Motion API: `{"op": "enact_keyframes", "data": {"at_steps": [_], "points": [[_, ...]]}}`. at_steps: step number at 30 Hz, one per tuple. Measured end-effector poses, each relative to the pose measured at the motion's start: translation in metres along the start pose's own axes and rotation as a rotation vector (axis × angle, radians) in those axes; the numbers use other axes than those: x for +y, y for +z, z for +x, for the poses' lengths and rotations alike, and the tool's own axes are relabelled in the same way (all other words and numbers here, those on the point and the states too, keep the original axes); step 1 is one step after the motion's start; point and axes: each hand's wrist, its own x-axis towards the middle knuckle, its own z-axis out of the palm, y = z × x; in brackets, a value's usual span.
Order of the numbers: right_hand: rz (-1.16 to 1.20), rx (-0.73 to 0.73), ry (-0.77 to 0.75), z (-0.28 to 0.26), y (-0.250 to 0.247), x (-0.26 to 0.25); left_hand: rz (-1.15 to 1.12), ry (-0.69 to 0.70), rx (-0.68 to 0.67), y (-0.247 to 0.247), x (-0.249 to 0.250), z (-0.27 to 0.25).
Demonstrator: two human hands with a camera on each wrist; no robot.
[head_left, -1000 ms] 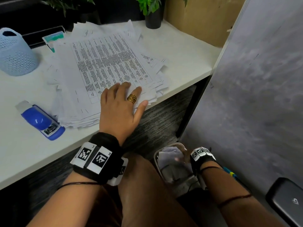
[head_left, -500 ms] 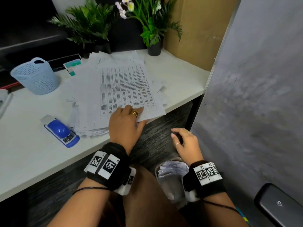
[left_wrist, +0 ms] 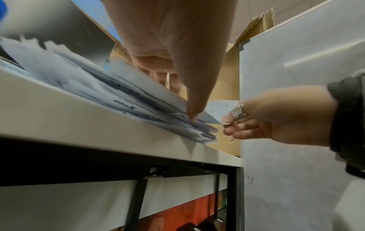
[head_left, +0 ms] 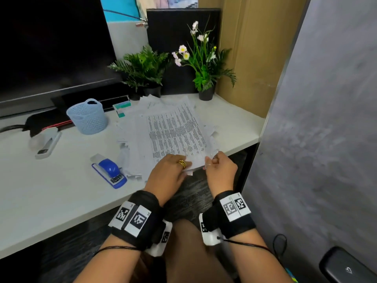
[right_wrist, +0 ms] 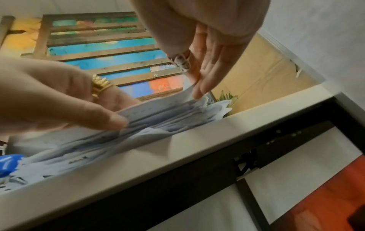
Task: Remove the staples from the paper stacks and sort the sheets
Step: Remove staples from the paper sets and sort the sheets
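Note:
A loose pile of printed sheets (head_left: 173, 129) lies at the desk's front edge, fanned out and overhanging slightly. My left hand (head_left: 183, 163) rests on the pile's near edge, fingers flat on top and the thumb tip (left_wrist: 192, 117) pressing against the edge. My right hand (head_left: 210, 162) is at the near right corner, where thumb and fingers pinch the lifted corner of the top sheet (left_wrist: 217, 109). In the right wrist view that corner (right_wrist: 185, 93) curls up between the thumb (right_wrist: 181, 62) and the long fingers. No staple is visible.
A blue stapler (head_left: 110, 170) sits left of the pile, with a grey one (head_left: 47, 144) farther left. A light blue basket (head_left: 87, 117), a green-and-white box (head_left: 122, 108) and two potted plants (head_left: 204, 64) stand behind. A grey partition (head_left: 316, 139) closes the right side.
My right hand came up from the bin under the desk to the pile's near right corner and took hold of the top sheet. The left hand stayed on the pile.

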Motion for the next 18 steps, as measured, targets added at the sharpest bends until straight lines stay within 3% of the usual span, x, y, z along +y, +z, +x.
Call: {"op": "enact_keyframes", "data": {"at_steps": [3, 6, 8, 11, 15, 18], "points": [[-0.084, 0.115, -0.146, 0.001, -0.006, -0.005, 0.005, -0.011, 0.047, -0.005, -0.006, -0.005], [0.062, 0.167, -0.122, 0.008, -0.016, -0.012, -0.032, -0.062, 0.030, -0.014, -0.009, -0.010], [0.252, 0.156, -0.057, 0.012, -0.023, -0.017, -0.104, -0.070, 0.034, -0.026, -0.004, -0.013], [0.389, 0.153, -0.063, 0.012, -0.034, -0.025, -0.124, -0.006, 0.154, -0.043, 0.002, -0.013], [0.505, 0.140, -0.145, -0.002, -0.041, -0.040, 0.021, 0.042, 0.279, -0.068, 0.009, -0.016], [0.525, 0.025, -0.173, -0.018, -0.038, -0.045, 0.192, 0.078, 0.370, -0.082, 0.011, -0.024]]}}
